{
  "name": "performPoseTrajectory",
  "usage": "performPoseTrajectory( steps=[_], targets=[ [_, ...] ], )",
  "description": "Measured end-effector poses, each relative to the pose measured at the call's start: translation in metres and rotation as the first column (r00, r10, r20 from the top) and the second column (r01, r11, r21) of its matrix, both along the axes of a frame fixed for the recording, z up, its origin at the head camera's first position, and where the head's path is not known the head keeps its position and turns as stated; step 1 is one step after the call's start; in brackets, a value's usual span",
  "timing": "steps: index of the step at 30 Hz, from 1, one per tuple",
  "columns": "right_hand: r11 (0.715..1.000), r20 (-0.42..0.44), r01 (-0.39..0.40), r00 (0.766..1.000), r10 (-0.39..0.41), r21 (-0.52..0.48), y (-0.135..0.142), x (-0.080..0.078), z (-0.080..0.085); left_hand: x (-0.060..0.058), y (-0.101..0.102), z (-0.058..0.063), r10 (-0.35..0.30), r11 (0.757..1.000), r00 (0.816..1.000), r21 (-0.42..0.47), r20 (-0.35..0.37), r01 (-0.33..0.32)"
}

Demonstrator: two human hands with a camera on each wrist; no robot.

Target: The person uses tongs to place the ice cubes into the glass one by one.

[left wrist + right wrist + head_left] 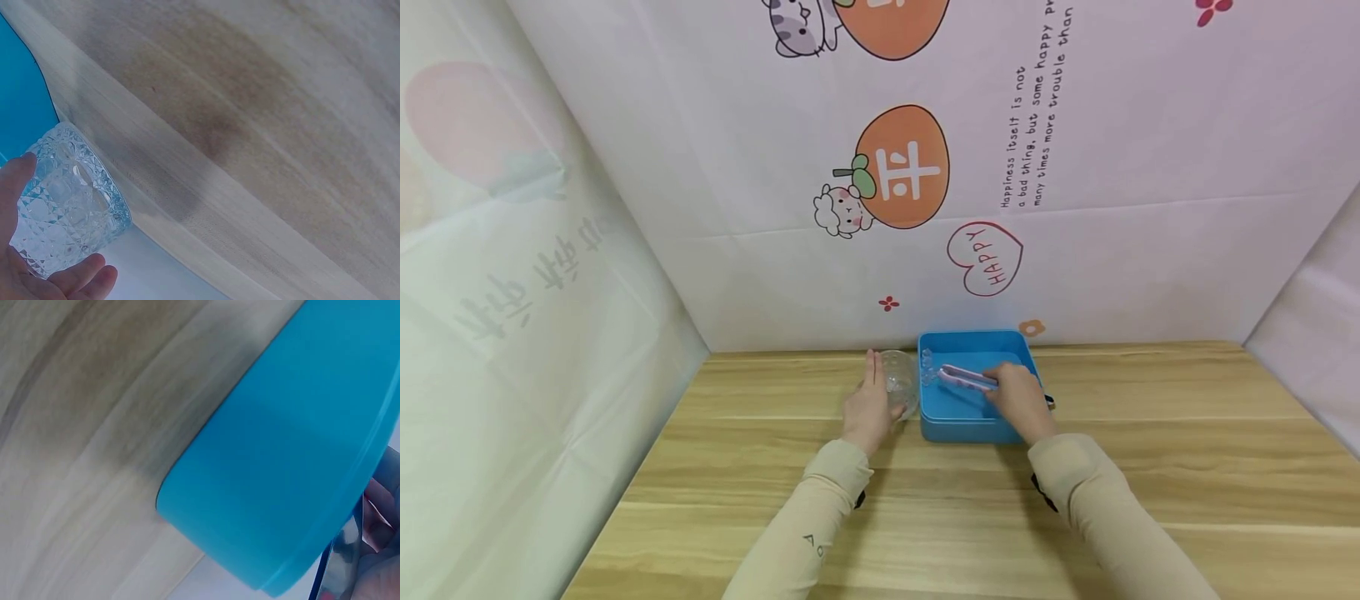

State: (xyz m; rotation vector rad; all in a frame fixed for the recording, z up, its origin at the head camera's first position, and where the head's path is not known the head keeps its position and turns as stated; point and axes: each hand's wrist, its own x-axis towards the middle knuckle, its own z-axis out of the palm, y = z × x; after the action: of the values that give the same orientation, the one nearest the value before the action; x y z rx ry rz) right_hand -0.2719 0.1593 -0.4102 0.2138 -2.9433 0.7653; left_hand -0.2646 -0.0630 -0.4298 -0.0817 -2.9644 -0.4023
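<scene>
My left hand holds a clear patterned glass from its left side, thumb at the near side. In the left wrist view, the thumb touches the cut-patterned wall of the glass, and fingertips lie at its other side. Touching or nearly touching the glass on its right is a blue open box. My right hand reaches over the box and grips pink-purple tongs, whose tips point left. By the tips, along the box's left inner wall, lie small clear pieces; whether the tongs touch them I cannot tell.
A wood-grain table carries the glass and box near its back edge. Behind rises a white printed cloth, and another cloth hangs on the left. A small dark strap-like piece sits at the box's right side.
</scene>
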Motion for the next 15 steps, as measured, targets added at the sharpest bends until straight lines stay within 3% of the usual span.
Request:
performPoseTrajectory(
  steps=[7,15],
  targets=[
    [1.000,-0.068,-0.012,0.998,0.010,-0.022,0.007,-0.003,0.003,0.001,0.000,0.001,0.001,1.000,1.000,-0.002,-0.007,-0.001],
    [0.998,-0.075,-0.007,0.997,0.002,-0.066,0.010,-0.004,0.011,0.001,0.000,0.001,-0.005,1.000,1.000,-0.005,-0.009,0.005]
  ],
)
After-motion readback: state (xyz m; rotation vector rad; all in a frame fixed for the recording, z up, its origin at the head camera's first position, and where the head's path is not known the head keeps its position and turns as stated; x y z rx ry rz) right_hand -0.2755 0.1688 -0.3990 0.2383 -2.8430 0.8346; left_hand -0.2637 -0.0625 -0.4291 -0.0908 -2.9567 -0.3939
